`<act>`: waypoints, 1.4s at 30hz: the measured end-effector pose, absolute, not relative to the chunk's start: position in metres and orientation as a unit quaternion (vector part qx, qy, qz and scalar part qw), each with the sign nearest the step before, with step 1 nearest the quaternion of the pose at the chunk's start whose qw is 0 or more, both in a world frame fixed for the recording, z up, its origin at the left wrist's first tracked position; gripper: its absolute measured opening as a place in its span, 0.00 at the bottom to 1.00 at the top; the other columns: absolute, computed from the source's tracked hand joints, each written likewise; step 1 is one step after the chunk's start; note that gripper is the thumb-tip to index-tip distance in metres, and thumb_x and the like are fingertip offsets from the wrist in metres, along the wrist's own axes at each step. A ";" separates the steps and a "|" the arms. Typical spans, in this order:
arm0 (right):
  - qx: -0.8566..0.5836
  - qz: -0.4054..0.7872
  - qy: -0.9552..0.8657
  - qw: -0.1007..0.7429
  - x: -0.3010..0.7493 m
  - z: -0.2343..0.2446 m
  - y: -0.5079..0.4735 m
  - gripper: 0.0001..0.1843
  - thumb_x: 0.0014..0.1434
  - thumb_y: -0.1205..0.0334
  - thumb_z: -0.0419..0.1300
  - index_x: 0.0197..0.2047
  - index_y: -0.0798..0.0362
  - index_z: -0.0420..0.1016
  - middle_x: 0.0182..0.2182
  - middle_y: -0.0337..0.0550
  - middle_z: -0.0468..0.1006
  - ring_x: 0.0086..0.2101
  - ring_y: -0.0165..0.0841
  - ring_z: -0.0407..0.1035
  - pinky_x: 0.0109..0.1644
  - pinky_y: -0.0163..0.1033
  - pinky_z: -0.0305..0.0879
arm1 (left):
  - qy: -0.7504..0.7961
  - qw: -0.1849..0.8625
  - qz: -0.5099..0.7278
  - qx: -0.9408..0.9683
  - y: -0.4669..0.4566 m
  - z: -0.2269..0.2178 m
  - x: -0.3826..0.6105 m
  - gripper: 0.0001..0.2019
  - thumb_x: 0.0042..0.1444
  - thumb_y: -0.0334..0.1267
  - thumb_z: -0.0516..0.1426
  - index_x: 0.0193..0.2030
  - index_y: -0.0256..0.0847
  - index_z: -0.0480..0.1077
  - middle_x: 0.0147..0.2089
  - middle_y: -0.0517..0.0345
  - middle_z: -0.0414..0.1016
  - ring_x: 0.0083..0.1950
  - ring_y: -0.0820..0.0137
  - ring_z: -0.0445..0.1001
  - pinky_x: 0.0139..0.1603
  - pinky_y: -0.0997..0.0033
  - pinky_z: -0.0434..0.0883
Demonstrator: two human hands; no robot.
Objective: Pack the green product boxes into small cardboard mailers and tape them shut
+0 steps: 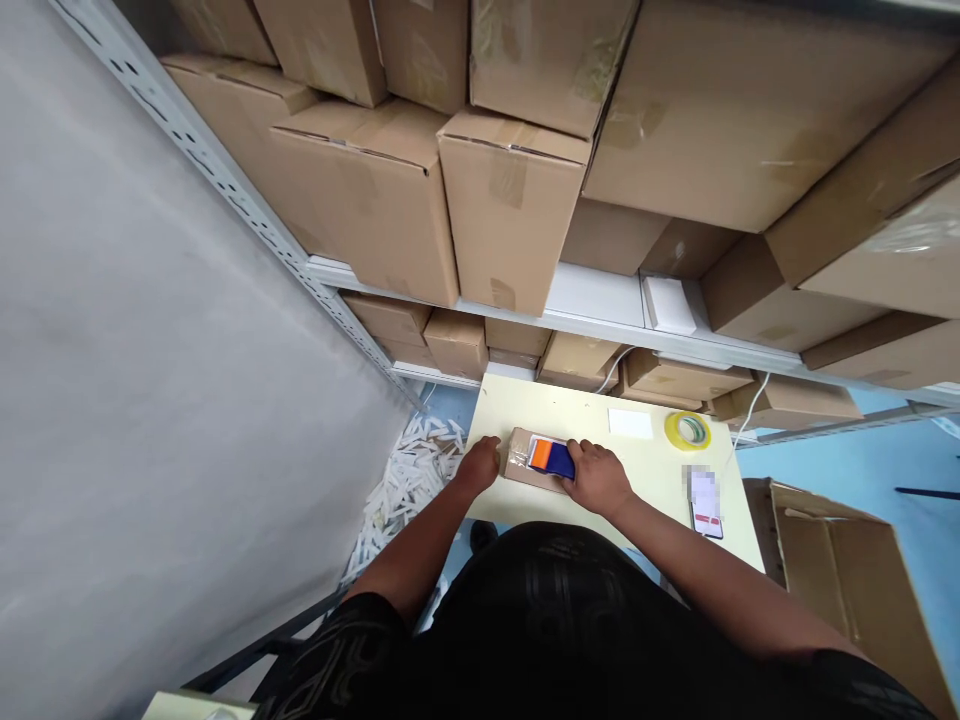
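A small brown cardboard box [517,462] lies on the pale yellow table, with shiny clear tape across its left end. On top of it is an orange and dark-blue flat item [551,457] with a pale edge; its exact kind is unclear. My right hand [600,480] is closed around the right end of this item, over the box, and hides the box's right part. Just left of the box, my left hand [478,466] is closed with its fingers curled. Whatever it may hold is hidden.
On the table [652,475] are a white paper [630,424], a yellowish tape roll [677,432] and a phone [705,503]. Shelves with cardboard boxes [517,200] rise behind. An open carton [847,570] stands right; paper scraps [409,485] cover the floor left, beside a wall.
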State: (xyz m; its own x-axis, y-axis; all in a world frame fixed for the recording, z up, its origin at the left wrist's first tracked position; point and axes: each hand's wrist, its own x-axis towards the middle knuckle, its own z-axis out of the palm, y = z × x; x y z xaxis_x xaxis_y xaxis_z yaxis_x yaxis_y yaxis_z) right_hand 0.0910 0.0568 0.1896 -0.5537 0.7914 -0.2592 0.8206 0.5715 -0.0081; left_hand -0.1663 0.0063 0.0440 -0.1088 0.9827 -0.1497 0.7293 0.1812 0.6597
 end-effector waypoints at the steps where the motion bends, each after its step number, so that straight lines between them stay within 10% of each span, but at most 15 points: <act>1: 0.458 -0.065 0.880 0.112 0.091 0.189 0.057 0.25 0.63 0.46 0.60 0.55 0.54 0.67 0.45 0.52 0.76 0.43 0.45 0.71 0.47 0.44 0.59 | 0.695 0.279 0.228 0.622 0.005 0.050 -0.168 0.22 0.62 0.31 0.52 0.62 0.35 0.70 0.61 0.41 0.73 0.64 0.56 0.71 0.65 0.55 0.69; 8: 0.463 -0.071 0.877 0.110 0.093 0.190 0.063 0.25 0.61 0.46 0.61 0.55 0.53 0.67 0.45 0.52 0.76 0.43 0.45 0.71 0.48 0.45 0.61 | 0.553 0.167 0.183 0.796 -0.001 0.074 -0.142 0.50 0.56 0.52 0.60 0.79 0.33 0.44 0.80 0.39 0.43 0.80 0.47 0.42 0.77 0.44 0.49; 13: 0.451 -0.079 0.881 0.124 0.091 0.194 0.068 0.25 0.61 0.47 0.61 0.56 0.52 0.67 0.45 0.51 0.76 0.43 0.45 0.72 0.46 0.44 0.61 | 0.563 0.108 0.130 0.809 0.004 0.066 -0.137 0.51 0.60 0.66 0.54 0.79 0.33 0.44 0.80 0.37 0.45 0.81 0.48 0.42 0.78 0.43 0.44; 28: 0.430 -0.074 0.893 0.114 0.316 0.187 0.083 0.28 0.61 0.51 0.58 0.60 0.57 0.67 0.44 0.56 0.78 0.43 0.47 0.73 0.48 0.45 0.62 | 0.566 0.076 0.094 0.815 0.009 0.068 -0.137 0.52 0.61 0.68 0.52 0.78 0.30 0.45 0.79 0.35 0.48 0.80 0.48 0.46 0.77 0.46 0.47; 42: 0.439 -0.131 0.869 0.188 0.285 0.131 0.091 0.40 0.59 0.53 0.60 0.72 0.55 0.60 0.49 0.60 0.77 0.45 0.50 0.73 0.51 0.49 0.62 | 0.571 0.116 0.108 0.805 0.009 0.072 -0.134 0.53 0.60 0.68 0.54 0.79 0.34 0.42 0.80 0.37 0.45 0.80 0.48 0.44 0.78 0.48 0.45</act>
